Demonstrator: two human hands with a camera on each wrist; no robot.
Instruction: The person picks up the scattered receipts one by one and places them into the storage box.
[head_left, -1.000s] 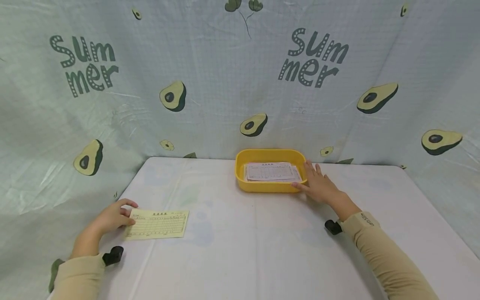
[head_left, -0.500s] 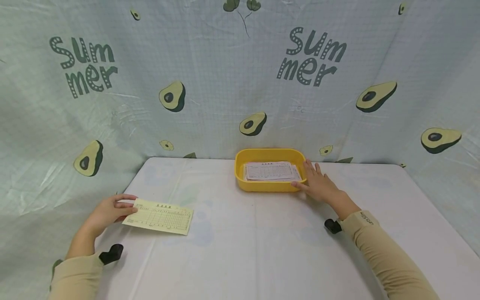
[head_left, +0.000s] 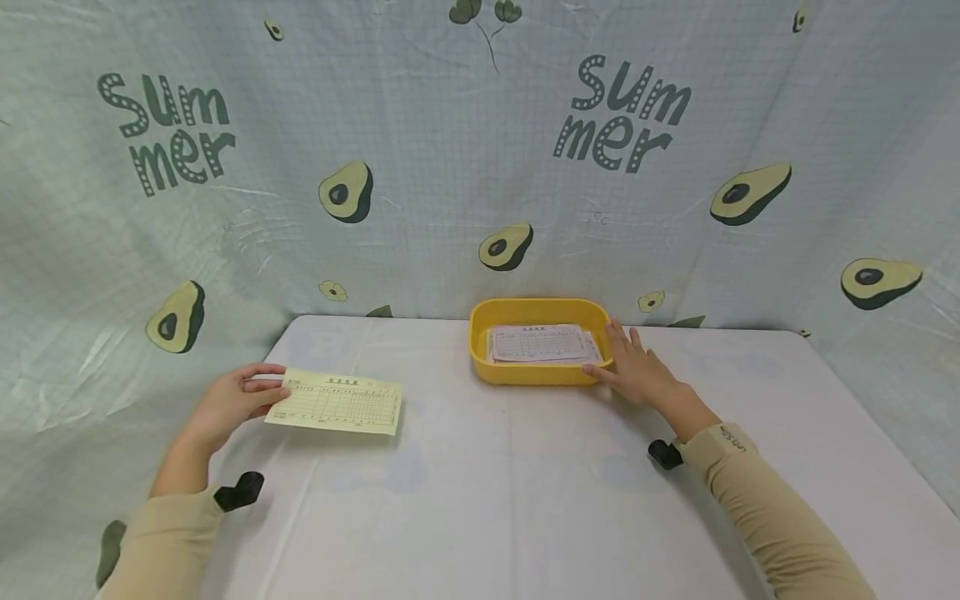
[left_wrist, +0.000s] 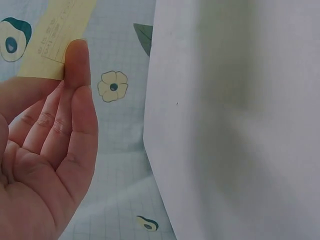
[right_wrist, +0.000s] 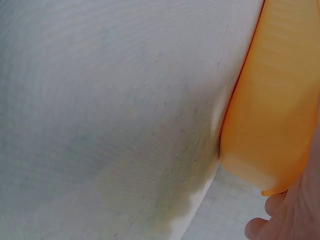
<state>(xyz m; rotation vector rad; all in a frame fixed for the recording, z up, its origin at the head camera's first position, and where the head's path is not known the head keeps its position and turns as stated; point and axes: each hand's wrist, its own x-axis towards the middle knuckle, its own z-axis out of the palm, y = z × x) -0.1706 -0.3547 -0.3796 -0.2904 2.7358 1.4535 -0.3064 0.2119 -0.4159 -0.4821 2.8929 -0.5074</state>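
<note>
Between thumb and fingers, my left hand [head_left: 234,402] pinches the left end of a pale yellow printed form slip [head_left: 341,404]. The slip is raised above the table's left side, with its shadow beneath. In the left wrist view, the thumb and index finger meet on the slip [left_wrist: 55,42]. Over at the back, my right hand [head_left: 637,371] rests on the right front corner of a yellow plastic basket [head_left: 540,375], fingers spread along its rim. Several white printed slips [head_left: 536,343] lie stacked inside. The right wrist view shows the basket's outer wall [right_wrist: 275,95] beside a few fingertips [right_wrist: 256,227].
A white cloth covers the table [head_left: 465,500]. Behind it hangs a pale curtain [head_left: 420,108] printed with avocados and lettering, close to the basket's back. A black wrist camera [head_left: 240,492] sits by the left cuff, another camera [head_left: 665,454] by the right.
My left hand has lifted the yellow slip off the table and carried it forward and slightly to the right. The right hand and the basket have stayed in place.
</note>
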